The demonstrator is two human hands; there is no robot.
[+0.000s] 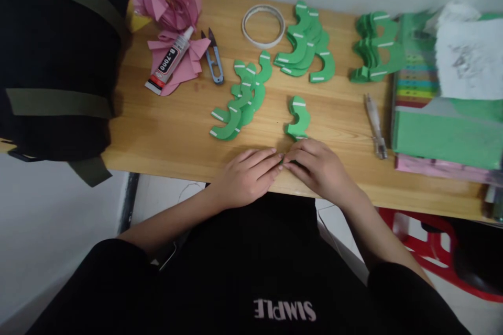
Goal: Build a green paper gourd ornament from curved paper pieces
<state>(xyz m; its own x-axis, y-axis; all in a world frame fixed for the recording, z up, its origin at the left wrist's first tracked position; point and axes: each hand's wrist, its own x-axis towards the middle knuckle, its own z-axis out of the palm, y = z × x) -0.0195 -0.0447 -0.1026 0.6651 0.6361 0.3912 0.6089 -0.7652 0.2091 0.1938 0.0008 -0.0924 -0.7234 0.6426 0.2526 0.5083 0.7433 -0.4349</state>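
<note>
My left hand [248, 175] and my right hand [316, 167] meet at the near edge of the wooden table [165, 131], fingertips touching. Both press down on a small green foam piece [294, 163], mostly hidden under the fingers. Just beyond them lies a curved green foam cut-out [297, 118] with white tape strips. A pile of the same green pieces [240, 97] sits to the left of it, another pile [308, 44] farther back, and a third [375, 47] at the back right.
A tape roll [263, 25], blue thread snips [214, 57] and a glue tube [170, 60] on pink foam pieces [188, 65] lie at the back. A black bag [55, 57] fills the left. A pen-like tool [375, 125] and stacked foam sheets [444, 136] sit right.
</note>
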